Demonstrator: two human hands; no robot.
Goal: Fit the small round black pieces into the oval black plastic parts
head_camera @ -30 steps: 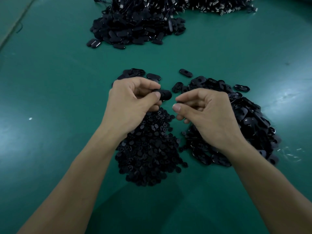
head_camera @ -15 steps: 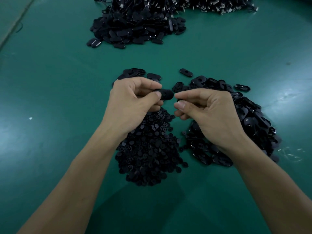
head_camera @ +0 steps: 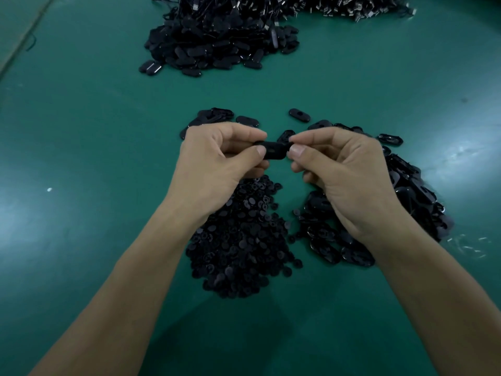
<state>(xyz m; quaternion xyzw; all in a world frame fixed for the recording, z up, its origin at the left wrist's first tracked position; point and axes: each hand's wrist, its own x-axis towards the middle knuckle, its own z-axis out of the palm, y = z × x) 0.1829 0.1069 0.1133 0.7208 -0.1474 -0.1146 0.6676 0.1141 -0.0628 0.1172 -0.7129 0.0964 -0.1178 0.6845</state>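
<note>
Head view | our left hand (head_camera: 217,164) and right hand (head_camera: 344,175) each pinch one end of one oval part (head_camera: 273,150) above the counter (head_camera: 81,131) | its long axis runs hand to hand (round piece not visible) | round-piece heap (head_camera: 241,240) lies nearest us, below.

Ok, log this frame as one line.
left hand: pinching oval part | right hand: pinching its other end | round piece: hidden | round-piece pile: below
</note>
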